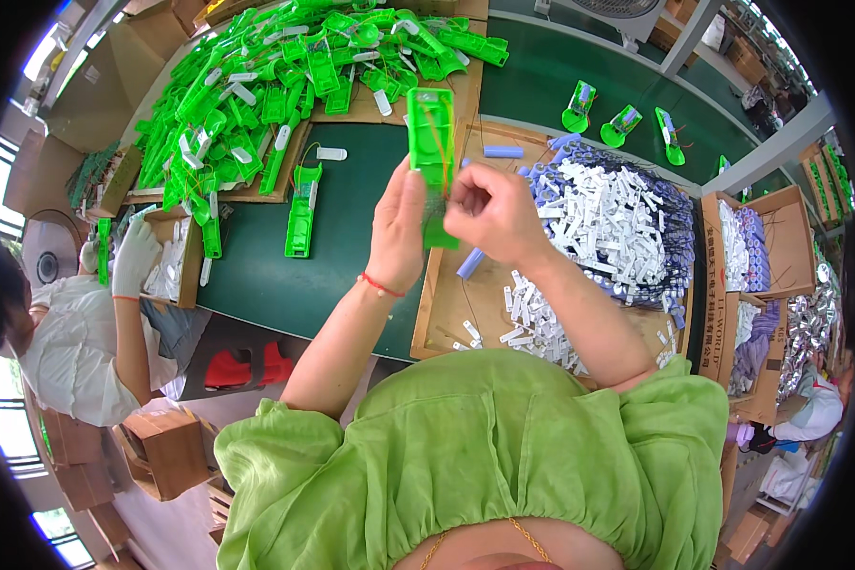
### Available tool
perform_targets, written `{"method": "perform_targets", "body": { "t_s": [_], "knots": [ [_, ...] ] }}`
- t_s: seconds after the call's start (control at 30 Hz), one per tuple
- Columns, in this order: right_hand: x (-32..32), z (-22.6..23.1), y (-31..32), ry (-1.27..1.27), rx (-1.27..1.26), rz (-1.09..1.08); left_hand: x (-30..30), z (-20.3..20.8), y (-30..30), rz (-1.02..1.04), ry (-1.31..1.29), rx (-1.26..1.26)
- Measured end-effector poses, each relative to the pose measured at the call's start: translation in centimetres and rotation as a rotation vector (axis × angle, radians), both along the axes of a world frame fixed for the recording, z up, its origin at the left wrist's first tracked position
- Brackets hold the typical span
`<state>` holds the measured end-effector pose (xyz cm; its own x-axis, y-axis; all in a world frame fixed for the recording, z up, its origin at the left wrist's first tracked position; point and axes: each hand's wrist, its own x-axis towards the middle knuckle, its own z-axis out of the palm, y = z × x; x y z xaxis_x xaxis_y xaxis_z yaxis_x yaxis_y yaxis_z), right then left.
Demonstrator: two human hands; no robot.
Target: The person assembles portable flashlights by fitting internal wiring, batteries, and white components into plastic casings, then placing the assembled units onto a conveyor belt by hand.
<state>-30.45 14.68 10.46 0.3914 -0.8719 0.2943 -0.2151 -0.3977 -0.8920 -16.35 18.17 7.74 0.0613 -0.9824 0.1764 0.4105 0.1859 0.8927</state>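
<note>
My left hand [398, 223] grips a long green plastic housing [432, 133], held upright above the table with its open, ribbed side showing. Thin reddish wires run down inside it. At the housing's right edge, my right hand [497, 209] is closed with its fingers pinched together. What those fingertips hold, if anything, is hidden. Just right of my hands, a shallow cardboard tray [437, 294] carries a heap of small white plastic pieces [603, 218] and many bluish-purple cylinders [503, 152] with wires. Another green housing [301, 214] lies on the table left of my left hand.
A large pile of green housings [256, 95] fills the back left. Several assembled green pieces [622, 123] stand on the green conveyor [532, 85] at the far right. Cardboard boxes [779, 237] flank the right side. At left a co-worker's gloved hand [135, 256] is beside a box of white pieces.
</note>
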Motion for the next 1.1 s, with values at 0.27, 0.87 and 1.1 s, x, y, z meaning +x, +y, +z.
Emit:
{"method": "perform_targets", "body": {
  "t_s": [0.27,0.87,1.1],
  "knots": [
    [-1.6,-1.9,-1.5,-0.432,0.163,-0.047,-0.4,0.2,-0.3,-0.040,0.006,0.135],
    [1.4,-3.9,-0.7,0.231,-0.486,-0.088,2.2,-3.8,-0.7,0.193,-0.078,0.127],
    [-2.2,-8.6,-15.8,1.218,-0.334,-0.055,3.5,-3.0,-1.2,0.067,0.065,0.230]
  ]
}}
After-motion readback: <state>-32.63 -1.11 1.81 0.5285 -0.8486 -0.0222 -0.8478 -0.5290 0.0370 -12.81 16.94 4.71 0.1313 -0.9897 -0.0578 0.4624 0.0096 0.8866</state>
